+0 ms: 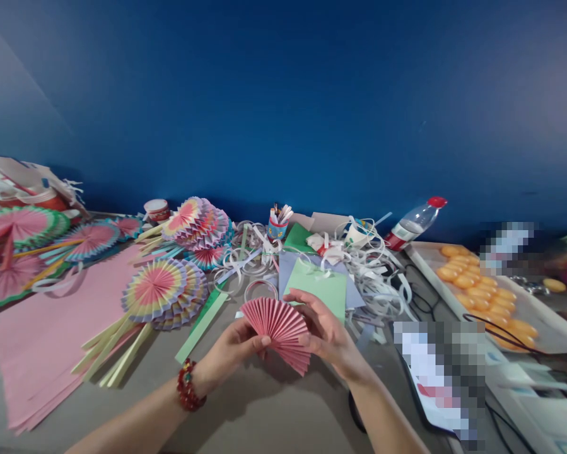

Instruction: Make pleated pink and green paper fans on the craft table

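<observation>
A pink pleated paper fan (pixel 277 328) is spread open above the grey table. My left hand (pixel 233 354), with a red bead bracelet on its wrist, pinches the fan's lower left edge. My right hand (pixel 328 337) grips the fan's right side, fingers curled behind the pleats. A light green paper sheet (pixel 323 287) lies just beyond my hands.
Finished rainbow paper fans on sticks (pixel 163 291) and a stack of them (pixel 198 222) lie to the left on pink paper sheets (pixel 51 340). Tangled white paper strips (pixel 373 271), a pen cup (pixel 277 226), a water bottle (pixel 413 222) and a tray of orange pieces (pixel 477 284) stand behind and right.
</observation>
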The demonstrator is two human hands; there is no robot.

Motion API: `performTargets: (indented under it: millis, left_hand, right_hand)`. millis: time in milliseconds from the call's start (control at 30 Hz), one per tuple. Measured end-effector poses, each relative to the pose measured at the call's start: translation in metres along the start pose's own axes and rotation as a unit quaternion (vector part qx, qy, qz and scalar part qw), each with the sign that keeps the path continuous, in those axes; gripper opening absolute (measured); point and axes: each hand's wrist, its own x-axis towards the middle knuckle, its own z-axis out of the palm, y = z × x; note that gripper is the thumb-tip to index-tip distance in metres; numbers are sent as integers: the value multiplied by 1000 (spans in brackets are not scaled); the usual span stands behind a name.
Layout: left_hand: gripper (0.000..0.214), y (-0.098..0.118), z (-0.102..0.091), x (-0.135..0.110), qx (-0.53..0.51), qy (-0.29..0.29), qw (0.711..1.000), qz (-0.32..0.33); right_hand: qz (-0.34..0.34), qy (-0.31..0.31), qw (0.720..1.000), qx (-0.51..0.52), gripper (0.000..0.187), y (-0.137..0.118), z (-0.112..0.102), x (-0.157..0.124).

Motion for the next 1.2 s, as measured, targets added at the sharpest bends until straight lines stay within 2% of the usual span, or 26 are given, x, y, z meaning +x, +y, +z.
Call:
performTargets:
  millis: [133, 233, 467, 667, 767, 833, 933, 1000, 1067, 1133, 1200]
  left_hand:
    - [29, 1, 0, 1, 31, 21, 999, 26]
    - [28, 1, -2, 3, 20, 51, 998, 37]
    - [25, -2, -5, 2, -24, 79, 996, 44]
    - [32, 0, -2, 5, -37, 92, 994, 48]
    - [30, 0, -1, 3, 59, 116, 985, 114]
    - [25, 0, 1, -2, 179, 130, 958, 185]
    - [32, 4, 4, -12, 336, 96, 902, 254]
    - [44, 6, 6, -16, 380, 66, 885, 262]
    - [50, 5, 5, -18, 371, 45, 890, 260]
    - [56, 1, 4, -19, 312, 24, 917, 249]
    - [61, -4, 2, -18, 225, 9, 946, 231]
  right_hand:
    - [-1, 47, 997, -56, 48, 7, 4, 2]
    - [2, 44, 997, -67, 41, 11, 4, 3]
    - [-15, 55, 996, -75, 41, 14, 3, 2]
    - [-46, 90, 988, -121, 45, 11, 7, 1]
    - [-104, 134, 966, -197, 44, 13, 11, 1]
    - [-143, 161, 938, -270, 45, 16, 14, -1]
    - [-186, 174, 893, -371, 52, 22, 21, -4]
    - [-214, 170, 867, -417, 60, 24, 26, -7]
    - [-240, 156, 846, -449, 69, 24, 31, -9]
    - [-263, 130, 835, -466, 76, 22, 34, -10]
    - [-277, 91, 836, -464, 78, 18, 35, -11]
